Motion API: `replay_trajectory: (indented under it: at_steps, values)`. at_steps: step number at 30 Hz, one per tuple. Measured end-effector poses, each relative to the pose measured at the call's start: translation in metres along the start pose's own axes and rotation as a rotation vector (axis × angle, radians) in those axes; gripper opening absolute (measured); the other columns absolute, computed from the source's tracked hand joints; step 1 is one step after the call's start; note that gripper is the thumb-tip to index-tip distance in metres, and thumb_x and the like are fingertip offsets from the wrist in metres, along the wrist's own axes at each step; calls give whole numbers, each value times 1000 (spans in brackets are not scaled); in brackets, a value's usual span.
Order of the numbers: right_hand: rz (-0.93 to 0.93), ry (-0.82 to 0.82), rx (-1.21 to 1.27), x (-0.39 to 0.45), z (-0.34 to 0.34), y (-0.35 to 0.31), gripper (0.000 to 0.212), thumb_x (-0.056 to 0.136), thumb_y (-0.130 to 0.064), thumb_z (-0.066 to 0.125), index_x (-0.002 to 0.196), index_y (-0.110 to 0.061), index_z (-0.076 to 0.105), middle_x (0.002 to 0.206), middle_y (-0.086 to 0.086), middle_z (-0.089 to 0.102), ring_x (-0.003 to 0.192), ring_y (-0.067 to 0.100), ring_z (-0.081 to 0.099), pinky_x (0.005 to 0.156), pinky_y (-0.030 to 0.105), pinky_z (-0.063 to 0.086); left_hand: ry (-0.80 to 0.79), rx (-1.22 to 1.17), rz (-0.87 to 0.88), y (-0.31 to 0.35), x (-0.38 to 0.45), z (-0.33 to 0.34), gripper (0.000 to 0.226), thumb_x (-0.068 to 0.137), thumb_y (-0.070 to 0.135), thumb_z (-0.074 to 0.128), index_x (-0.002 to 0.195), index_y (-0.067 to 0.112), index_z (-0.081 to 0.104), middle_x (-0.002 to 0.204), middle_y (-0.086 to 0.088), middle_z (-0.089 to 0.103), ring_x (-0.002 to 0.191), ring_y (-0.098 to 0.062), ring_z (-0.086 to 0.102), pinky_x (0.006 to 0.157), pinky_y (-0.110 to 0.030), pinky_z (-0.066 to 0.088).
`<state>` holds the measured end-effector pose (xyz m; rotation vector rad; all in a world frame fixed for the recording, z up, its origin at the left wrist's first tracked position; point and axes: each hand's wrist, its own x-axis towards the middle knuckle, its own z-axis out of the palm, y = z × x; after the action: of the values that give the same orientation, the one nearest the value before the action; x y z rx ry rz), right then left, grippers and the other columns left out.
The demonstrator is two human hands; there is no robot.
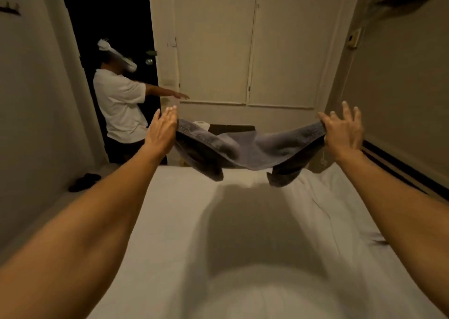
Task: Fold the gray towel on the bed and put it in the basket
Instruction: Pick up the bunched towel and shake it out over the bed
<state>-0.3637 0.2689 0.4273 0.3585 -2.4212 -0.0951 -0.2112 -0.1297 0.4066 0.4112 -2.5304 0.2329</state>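
Observation:
The gray towel (245, 149) hangs in the air above the far end of the white bed (175, 233), sagging in the middle with two corners drooping down. My left hand (162, 129) holds its left edge, fingers stretched upward with the pinch hidden behind the hand. At the towel's right edge my right hand (345, 132) pinches the cloth between thumb and forefinger, the other fingers spread. Both arms reach straight out over the bed. No basket shows in this view.
Another person (121, 104) in a white shirt with a headset stands at the dark doorway at the left, one arm stretched toward the closet doors (255, 51). A dark object (83, 182) lies on the floor at the left. A wall runs along the bed's right side.

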Motion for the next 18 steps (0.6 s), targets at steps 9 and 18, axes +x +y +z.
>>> replay_trajectory:
  at_steps: [9,18]
  values:
    - [-48,-442,-249,-249,140,71,48,87,-17,55,134,-20,49,131,9,58,139,37,28,114,51,6,-412,39,-83,-56,-251,119,56,94,-1,42,146,-7,22,153,-25,28,143,-34,26,121,-44,10]
    - [-244,-841,-165,-485,228,38,62,87,-27,55,145,-27,33,143,6,48,144,32,19,116,48,1,-732,-54,-94,-19,-475,222,54,100,2,34,148,-5,10,158,-21,13,148,-29,14,122,-38,-1]
